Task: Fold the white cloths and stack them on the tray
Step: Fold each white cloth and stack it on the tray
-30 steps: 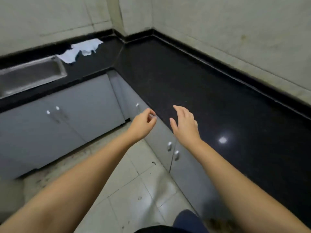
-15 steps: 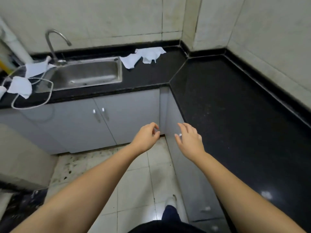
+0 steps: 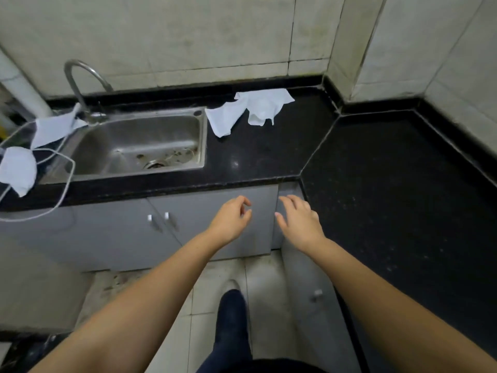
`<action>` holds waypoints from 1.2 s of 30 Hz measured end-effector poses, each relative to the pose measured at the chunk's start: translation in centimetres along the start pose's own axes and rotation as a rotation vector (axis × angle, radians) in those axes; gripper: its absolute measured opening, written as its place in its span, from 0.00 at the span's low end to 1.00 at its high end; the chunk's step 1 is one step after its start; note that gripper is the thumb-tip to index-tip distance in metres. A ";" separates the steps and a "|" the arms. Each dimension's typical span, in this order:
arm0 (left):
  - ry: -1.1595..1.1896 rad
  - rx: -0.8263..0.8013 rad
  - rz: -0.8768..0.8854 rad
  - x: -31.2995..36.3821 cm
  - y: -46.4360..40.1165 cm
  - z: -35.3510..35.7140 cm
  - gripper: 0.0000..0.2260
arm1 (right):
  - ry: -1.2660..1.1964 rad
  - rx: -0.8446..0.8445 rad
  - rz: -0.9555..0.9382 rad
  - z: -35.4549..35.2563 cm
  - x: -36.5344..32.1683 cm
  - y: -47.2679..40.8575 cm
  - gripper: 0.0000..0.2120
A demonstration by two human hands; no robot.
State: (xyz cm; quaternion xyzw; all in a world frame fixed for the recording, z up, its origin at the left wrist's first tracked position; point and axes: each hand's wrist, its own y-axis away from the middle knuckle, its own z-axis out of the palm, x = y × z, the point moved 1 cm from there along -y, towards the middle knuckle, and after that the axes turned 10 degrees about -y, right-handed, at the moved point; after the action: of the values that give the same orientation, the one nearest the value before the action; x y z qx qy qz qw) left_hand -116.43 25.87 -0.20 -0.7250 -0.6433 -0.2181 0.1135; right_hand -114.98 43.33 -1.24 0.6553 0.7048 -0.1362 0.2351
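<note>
Two crumpled white cloths (image 3: 251, 110) are lying on the black counter (image 3: 269, 154) just right of the sink (image 3: 139, 144), overlapping or touching at one edge, near the back wall; two more white cloths (image 3: 18, 168) are sitting left of the sink, draped over what looks like a thin wire rack, so four are showing in all, none folded yet. No tray is appearing anywhere in view. Both hands are reaching out in front of the grey cupboard doors below the sink, well short of the cloths and holding nothing: the left hand (image 3: 231, 220) is hanging with fingers loosely curled, thumb near the forefinger, while the right hand (image 3: 300, 224) is spreading its fingers, relaxed. The cloths are looking thin, light and limp, likely to sag and bunch when lifted and to cling if the counter is wet, so taking hold probably means pinching two neighbouring corners, one per hand, and shaking the sheet flat before creasing it. The nearer sheet by the sink is offering a free corner pointing toward the counter's front edge, which seems the easiest first grip.
</note>
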 end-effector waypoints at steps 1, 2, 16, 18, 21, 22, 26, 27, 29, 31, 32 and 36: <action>0.010 -0.006 0.006 -0.5 -2.2 -0.2 0.10 | -0.001 0.001 0.008 0.1 0.0 -2.2 0.23; 0.017 -0.011 0.021 -0.9 -4.5 -0.5 0.10 | -0.001 0.004 0.019 0.1 0.1 -4.4 0.23; 0.017 -0.205 0.124 -3.3 -29.6 -4.1 0.11 | -0.107 -0.001 0.257 -2.0 0.3 -26.6 0.23; 0.001 -0.202 0.129 -2.9 -32.4 -3.9 0.11 | -0.122 0.008 0.251 -2.2 0.8 -29.8 0.23; -0.014 -0.181 0.125 -2.1 -36.5 -3.8 0.11 | -0.159 0.006 0.231 -2.6 1.2 -34.8 0.24; -0.033 -0.173 0.135 -1.7 -37.9 -3.7 0.11 | -0.172 0.009 0.227 -2.8 1.5 -36.4 0.25; -0.168 -0.148 0.155 -0.7 -42.9 -2.8 0.13 | -0.205 0.010 0.209 -2.9 3.3 -41.8 0.26; -0.207 -0.145 0.169 -0.5 -43.8 -2.6 0.14 | -0.203 0.009 0.207 -2.9 3.7 -42.8 0.26; -0.276 -0.130 0.206 -0.4 -44.9 -2.0 0.16 | -0.197 0.008 0.205 -2.7 4.4 -44.2 0.23; -0.360 -0.116 0.258 -0.5 -45.6 -1.5 0.19 | -0.210 0.025 0.200 -2.6 4.9 -44.9 0.17; -0.401 -0.113 0.284 -0.5 -45.9 -1.4 0.20 | -0.223 0.051 0.191 -2.6 5.1 -45.0 0.14; -0.436 -0.107 0.283 -0.8 -46.3 -1.3 0.20 | -0.296 0.137 0.095 -3.5 5.1 -44.6 0.06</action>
State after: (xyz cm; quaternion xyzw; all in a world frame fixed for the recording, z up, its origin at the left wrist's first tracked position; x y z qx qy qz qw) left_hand -162.17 31.34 -4.82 -0.8425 -0.5325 -0.0725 -0.0367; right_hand -159.72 44.80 -6.06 0.6754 0.6197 -0.2676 0.2971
